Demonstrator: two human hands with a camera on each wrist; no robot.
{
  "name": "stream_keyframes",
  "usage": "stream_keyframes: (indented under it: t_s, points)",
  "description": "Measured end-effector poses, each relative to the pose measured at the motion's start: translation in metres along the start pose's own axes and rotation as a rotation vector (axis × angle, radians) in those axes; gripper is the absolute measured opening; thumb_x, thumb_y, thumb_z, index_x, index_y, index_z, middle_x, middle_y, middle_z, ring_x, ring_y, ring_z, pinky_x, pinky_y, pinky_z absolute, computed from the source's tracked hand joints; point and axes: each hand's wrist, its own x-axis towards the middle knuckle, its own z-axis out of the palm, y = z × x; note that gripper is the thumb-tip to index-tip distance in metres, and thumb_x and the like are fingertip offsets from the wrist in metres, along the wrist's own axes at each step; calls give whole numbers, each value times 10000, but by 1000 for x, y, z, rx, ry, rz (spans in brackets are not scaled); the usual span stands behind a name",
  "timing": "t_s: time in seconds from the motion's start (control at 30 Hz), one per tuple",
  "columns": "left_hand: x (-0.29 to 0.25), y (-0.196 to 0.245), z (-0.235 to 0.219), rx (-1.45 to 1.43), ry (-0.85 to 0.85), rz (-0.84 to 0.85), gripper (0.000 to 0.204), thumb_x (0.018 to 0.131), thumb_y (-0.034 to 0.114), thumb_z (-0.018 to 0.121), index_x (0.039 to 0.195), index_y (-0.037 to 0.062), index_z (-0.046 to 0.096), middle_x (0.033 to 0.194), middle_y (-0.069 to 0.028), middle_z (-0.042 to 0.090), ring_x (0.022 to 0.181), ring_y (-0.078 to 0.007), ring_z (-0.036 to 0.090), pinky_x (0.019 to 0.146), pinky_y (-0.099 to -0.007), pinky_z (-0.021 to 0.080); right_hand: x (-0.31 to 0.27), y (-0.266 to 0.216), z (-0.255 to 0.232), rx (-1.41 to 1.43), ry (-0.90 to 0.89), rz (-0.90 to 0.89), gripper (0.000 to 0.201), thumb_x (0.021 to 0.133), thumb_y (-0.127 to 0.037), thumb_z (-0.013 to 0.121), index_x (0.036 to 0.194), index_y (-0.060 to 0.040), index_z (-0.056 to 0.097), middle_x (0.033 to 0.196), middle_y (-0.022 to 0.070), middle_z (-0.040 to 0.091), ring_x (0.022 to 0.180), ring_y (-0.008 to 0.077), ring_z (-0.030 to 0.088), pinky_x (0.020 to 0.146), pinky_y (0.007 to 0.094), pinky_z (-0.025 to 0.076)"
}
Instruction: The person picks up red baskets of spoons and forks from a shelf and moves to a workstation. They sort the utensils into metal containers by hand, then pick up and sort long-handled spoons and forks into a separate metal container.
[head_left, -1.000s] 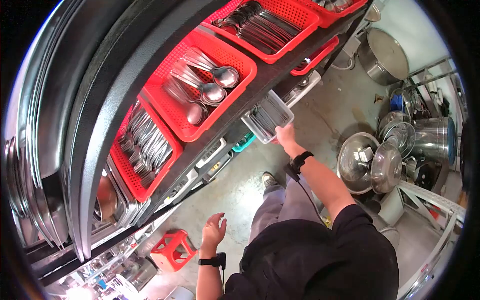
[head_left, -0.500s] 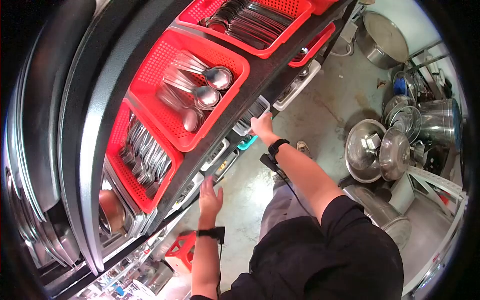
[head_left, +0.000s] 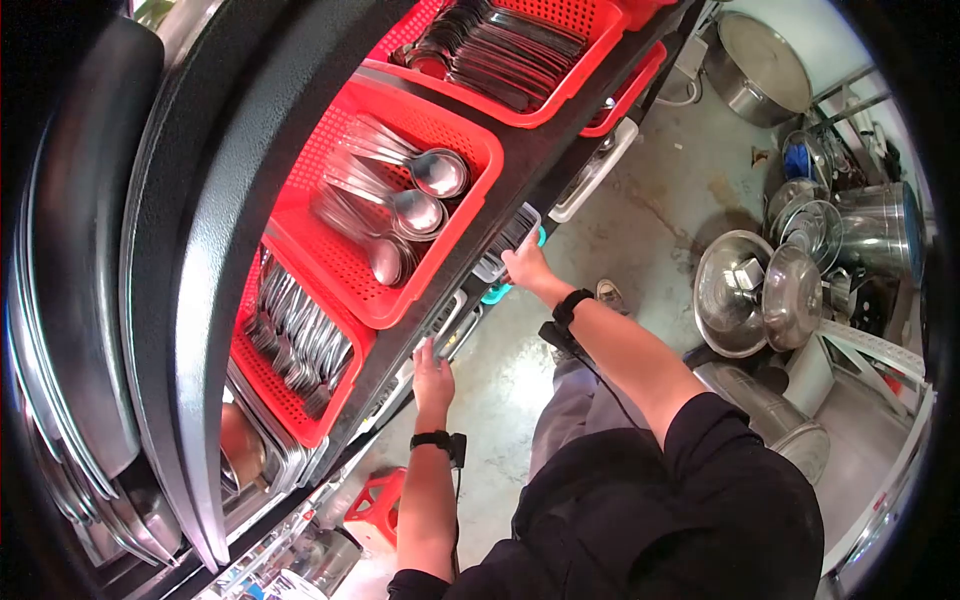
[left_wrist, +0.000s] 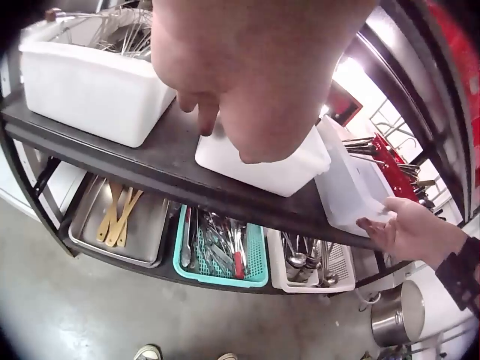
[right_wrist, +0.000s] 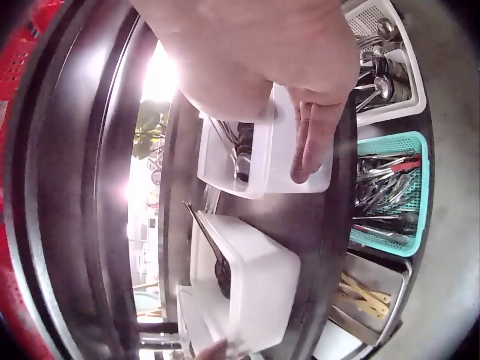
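My right hand (head_left: 528,268) grips the front rim of a translucent plastic container (right_wrist: 259,169), its straight fingers (right_wrist: 306,154) lying down the outer wall. Spoons and other dark cutlery (right_wrist: 243,150) show inside. The container stands on a dark shelf (right_wrist: 319,232), below the one with red baskets. Before a white plastic container (left_wrist: 262,169) on that same shelf, my left hand (head_left: 433,388) reaches with its fingers loosely extended. It holds nothing, and it overlaps this container in the left wrist view. A dark-handled utensil (right_wrist: 221,266) leans in the white container.
Red baskets (head_left: 480,165) of spoons and forks line the upper shelf. Below are a teal basket (left_wrist: 259,270) of tongs, a metal tray (left_wrist: 146,251) with wooden spatulas, and a white basket (left_wrist: 341,274) of ladles. Pots and a basin (head_left: 715,300) stand to the right.
My right hand has pushed the translucent container from its pulled-out position back onto the shelf. My left hand has risen from beside the body to the shelf front.
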Motion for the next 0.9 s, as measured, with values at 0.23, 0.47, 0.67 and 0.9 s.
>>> stream_keyframes:
  t_s: [0.23,0.47,0.67,0.9]
  points:
    - [1,6,-15,-2,-116,-11,667,947,133,650,1562,64,401,1504,-233,489,1355,-440,528,1103,-494,478,25,37,17,-171,101,-106,916,878,-214,606,1478,229,74,1005,401,686,956,506,707,915,500,569]
    - [-9,2,-18,83,-134,53,798,936,171,690,1623,47,304,1642,-255,362,1481,-441,410,1199,-473,397,31,27,21,-128,23,-41,937,903,-232,591,1487,230,23,1094,422,662,1007,494,709,934,485,563]
    - [-41,-14,-37,49,-125,145,703,938,217,699,1567,63,425,1606,-211,451,1449,-399,467,1182,-463,415,4,-19,-30,-257,-229,65,652,896,-494,760,1056,133,683,857,233,747,764,324,768,714,409,608]
    - [-90,22,-83,-31,-80,245,412,950,233,694,1320,53,658,1179,-232,724,1115,-410,687,979,-487,553,-40,-57,-118,-485,-211,-264,472,874,-341,759,1129,54,716,879,170,760,713,230,750,671,384,592]
